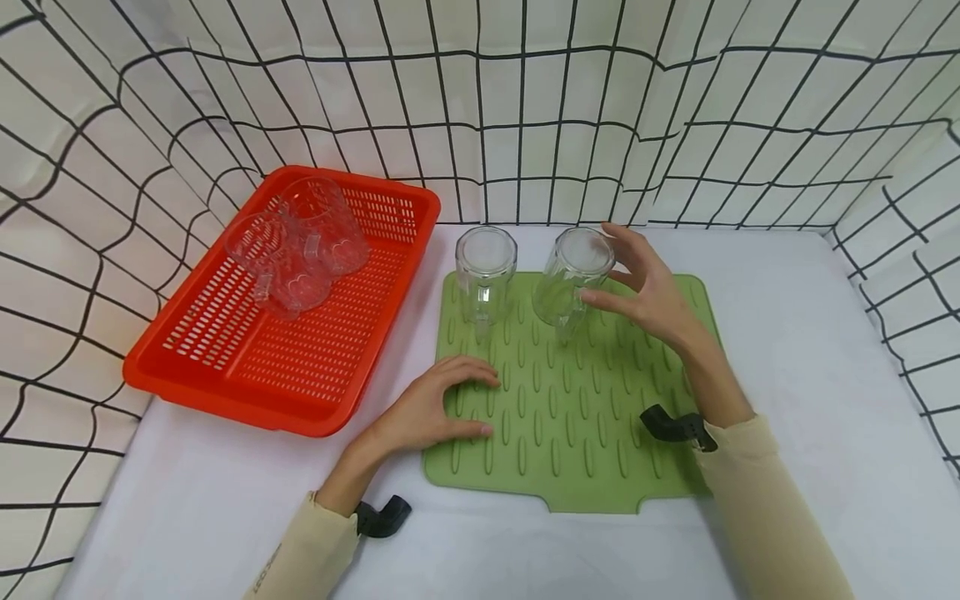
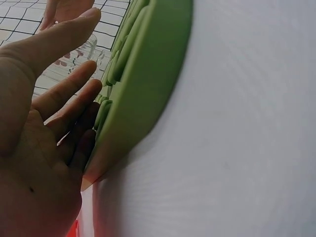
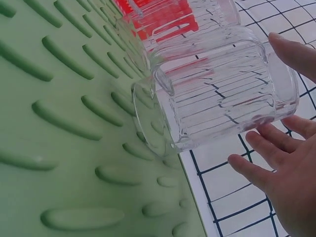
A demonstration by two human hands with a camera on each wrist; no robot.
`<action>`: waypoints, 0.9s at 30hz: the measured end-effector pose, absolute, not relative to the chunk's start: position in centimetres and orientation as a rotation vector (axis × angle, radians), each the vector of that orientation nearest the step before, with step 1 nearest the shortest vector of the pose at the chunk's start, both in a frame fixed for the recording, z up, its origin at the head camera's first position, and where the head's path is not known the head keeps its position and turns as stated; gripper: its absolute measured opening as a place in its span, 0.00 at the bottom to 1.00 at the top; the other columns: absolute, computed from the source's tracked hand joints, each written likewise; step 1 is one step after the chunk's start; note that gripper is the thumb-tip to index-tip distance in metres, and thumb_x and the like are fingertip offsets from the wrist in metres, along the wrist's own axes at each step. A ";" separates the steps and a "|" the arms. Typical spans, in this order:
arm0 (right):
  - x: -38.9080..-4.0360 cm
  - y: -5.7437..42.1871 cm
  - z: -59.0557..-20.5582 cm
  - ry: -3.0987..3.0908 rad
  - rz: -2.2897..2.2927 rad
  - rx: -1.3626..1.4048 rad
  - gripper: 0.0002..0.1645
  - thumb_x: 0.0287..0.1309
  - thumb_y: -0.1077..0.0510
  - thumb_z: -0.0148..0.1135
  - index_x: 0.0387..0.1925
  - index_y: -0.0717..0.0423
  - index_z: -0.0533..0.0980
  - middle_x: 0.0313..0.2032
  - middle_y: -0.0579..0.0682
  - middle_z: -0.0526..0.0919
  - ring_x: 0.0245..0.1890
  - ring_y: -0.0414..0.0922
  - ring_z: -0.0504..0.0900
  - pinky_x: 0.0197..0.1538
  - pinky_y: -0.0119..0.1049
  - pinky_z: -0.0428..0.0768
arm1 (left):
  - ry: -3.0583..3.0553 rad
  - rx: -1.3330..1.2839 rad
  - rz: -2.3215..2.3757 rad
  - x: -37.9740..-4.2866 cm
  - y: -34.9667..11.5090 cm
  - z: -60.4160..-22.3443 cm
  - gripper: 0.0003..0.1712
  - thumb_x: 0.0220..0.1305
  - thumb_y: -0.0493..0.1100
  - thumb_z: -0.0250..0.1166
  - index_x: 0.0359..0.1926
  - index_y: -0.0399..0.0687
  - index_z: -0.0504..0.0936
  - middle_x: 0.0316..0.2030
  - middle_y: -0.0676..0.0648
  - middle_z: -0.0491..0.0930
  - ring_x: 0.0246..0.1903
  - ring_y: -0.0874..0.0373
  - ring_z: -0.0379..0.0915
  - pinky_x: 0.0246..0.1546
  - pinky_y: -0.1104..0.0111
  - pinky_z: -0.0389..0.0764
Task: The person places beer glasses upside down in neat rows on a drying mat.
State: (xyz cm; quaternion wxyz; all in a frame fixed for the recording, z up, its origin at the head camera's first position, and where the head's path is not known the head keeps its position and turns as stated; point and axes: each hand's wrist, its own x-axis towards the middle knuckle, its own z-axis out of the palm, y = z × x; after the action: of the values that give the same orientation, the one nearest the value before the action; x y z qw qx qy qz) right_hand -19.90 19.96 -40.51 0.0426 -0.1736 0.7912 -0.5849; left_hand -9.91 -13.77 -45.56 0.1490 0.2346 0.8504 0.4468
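Two clear glass mugs stand upside down at the back of the green ridged mat [image 1: 525, 400]: a left mug [image 1: 486, 279] and a right mug [image 1: 573, 279]. Around the right mug's upper end, my right hand [image 1: 648, 292] has its fingers and thumb spread. In the right wrist view the thumb is apart from the glass [image 3: 217, 94]; whether a fingertip touches it, I cannot tell. Over the mat's left edge is my left hand [image 1: 431, 408], holding nothing, its thumb and fingers apart. The left wrist view shows its palm [image 2: 39, 163] beside the mat's side.
A red perforated basket [image 1: 300, 425] at the left contains two more clear glass mugs [image 1: 326, 225], lying tilted. White cloth with a black grid [image 1: 525, 117] rises behind and at both sides. White cloth [image 1: 787, 333] covers the table.
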 end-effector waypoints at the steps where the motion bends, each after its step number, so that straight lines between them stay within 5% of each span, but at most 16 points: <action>1: -19.8 20.1 -40.6 2.422 -1.789 -0.532 0.57 0.56 0.67 0.75 0.81 0.52 0.54 0.78 0.57 0.63 0.80 0.54 0.61 0.79 0.59 0.65 | 2.446 0.675 1.285 -9.9 -13.8 -45.5 0.31 0.50 0.48 0.84 0.57 0.57 0.85 0.63 0.56 0.79 0.70 0.53 0.69 0.75 0.47 0.67; 15: -18.9 21.9 -41.2 2.484 -1.761 -0.530 0.52 0.58 0.68 0.73 0.79 0.55 0.58 0.74 0.60 0.69 0.73 0.45 0.70 0.76 0.57 0.69 | 2.429 0.667 1.312 -10.2 -13.8 -45.3 0.31 0.51 0.46 0.83 0.58 0.56 0.84 0.61 0.56 0.80 0.69 0.54 0.71 0.75 0.50 0.69; 27: -17.2 23.7 -41.6 2.538 -1.731 -0.575 0.47 0.60 0.70 0.70 0.78 0.53 0.62 0.71 0.63 0.73 0.70 0.38 0.73 0.71 0.29 0.75 | 2.405 0.644 1.329 -10.2 -13.7 -45.0 0.29 0.54 0.45 0.82 0.58 0.54 0.84 0.60 0.55 0.81 0.66 0.55 0.73 0.73 0.51 0.71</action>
State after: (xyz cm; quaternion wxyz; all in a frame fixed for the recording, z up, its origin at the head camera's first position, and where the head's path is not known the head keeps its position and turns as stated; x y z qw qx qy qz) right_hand -17.25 23.72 -41.57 0.0080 -0.1841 0.8119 -0.5539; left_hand -10.24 -13.69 -44.96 0.1588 0.2252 0.8413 0.4650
